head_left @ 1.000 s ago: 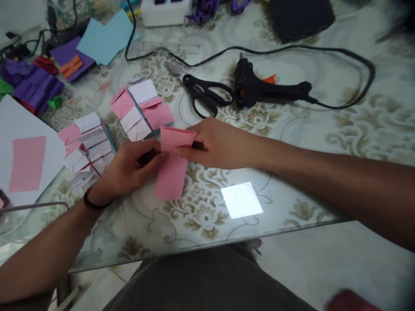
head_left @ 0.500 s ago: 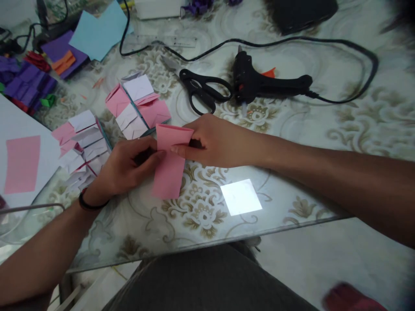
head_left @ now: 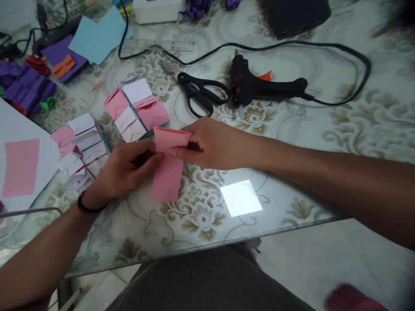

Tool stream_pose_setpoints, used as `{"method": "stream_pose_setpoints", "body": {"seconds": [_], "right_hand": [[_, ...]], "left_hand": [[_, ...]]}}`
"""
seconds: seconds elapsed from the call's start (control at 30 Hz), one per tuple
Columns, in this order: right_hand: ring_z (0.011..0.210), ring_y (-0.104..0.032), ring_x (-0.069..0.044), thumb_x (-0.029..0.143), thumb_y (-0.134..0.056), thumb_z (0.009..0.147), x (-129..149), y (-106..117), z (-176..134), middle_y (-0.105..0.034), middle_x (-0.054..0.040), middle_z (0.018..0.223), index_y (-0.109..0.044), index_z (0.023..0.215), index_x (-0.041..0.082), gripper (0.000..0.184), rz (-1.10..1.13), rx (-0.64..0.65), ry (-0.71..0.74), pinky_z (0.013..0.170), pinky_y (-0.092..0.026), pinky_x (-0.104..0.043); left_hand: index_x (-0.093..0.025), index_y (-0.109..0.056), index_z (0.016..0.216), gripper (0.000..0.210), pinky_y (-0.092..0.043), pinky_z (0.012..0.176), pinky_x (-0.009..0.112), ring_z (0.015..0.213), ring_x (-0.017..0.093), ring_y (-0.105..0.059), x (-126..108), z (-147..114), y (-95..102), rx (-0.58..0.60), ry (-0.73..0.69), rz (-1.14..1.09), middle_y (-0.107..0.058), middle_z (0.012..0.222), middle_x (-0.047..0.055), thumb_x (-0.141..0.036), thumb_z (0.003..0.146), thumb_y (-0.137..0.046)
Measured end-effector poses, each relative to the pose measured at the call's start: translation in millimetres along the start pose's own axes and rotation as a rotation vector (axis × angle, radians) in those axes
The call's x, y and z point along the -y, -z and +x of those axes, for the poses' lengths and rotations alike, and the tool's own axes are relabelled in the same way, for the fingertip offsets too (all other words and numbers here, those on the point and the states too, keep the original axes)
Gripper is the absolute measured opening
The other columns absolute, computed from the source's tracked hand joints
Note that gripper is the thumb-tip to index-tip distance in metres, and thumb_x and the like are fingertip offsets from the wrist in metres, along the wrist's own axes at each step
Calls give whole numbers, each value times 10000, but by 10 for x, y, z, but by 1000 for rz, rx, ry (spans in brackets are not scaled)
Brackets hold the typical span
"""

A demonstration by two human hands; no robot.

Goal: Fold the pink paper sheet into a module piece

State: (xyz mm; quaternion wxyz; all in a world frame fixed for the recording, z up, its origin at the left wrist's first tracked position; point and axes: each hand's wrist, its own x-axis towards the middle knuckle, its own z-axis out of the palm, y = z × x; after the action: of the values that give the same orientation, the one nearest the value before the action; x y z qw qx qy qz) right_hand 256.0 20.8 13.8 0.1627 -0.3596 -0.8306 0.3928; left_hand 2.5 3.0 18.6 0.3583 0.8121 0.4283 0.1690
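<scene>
Pink paper strip point(head_left: 166, 179), narrow, top end folded over, slightly slanted, pinched between both hands point(head_left: 215, 144).

Left hand point(head_left: 120, 172), right hand point(head_left: 210, 144) pinching, close together; forearms point(head_left: 311, 172) angled inward.

On the surface point(head_left: 201, 216) I see black scissors point(head_left: 194, 90), just left of a glue gun point(head_left: 256, 87) — its black cord point(head_left: 368, 67) looping behind. Farther left lie light blue paper point(head_left: 97, 39) and purple paper point(head_left: 61, 49) — an orange strip point(head_left: 63, 65) on the latter.
</scene>
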Motion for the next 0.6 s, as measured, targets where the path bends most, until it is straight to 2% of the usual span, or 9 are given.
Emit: {"method": "stream_pose_setpoints", "body": {"seconds": [0.13, 0.27, 0.6], "right_hand": [[591, -343, -73, 364, -551, 1031, 14, 4, -10, -419, 30, 588, -489, 716, 163, 378, -14, 6, -16, 630, -233, -306], [584, -330, -73, 381, -579, 1015, 44, 4, -34, -395, 38, 558, -483, 703, 166, 391, 7, 30, -18, 629, -232, -300], [597, -372, -82, 356, -572, 1014, 53, -9, -26, -490, 19, 610, -505, 743, 166, 338, 24, 43, -43, 635, -251, -305]], "left_hand": [[-218, -724, 927, 273, -379, 539, 301, 603, 124, -520, -12, 8, 1, -13, -20, 66, -702, 781, 12, -423, 1057, -600], [-224, -717, 933, 268, -388, 545, 307, 619, 139, -555, -41, 25, 4, -1, -27, 51, -705, 774, 18, -435, 1050, -600], [-244, -720, 958, 240, -374, 506, 307, 560, 123, -502, -32, 18, -1, -12, -19, 50, -693, 744, 8, -433, 1051, -606]]}}
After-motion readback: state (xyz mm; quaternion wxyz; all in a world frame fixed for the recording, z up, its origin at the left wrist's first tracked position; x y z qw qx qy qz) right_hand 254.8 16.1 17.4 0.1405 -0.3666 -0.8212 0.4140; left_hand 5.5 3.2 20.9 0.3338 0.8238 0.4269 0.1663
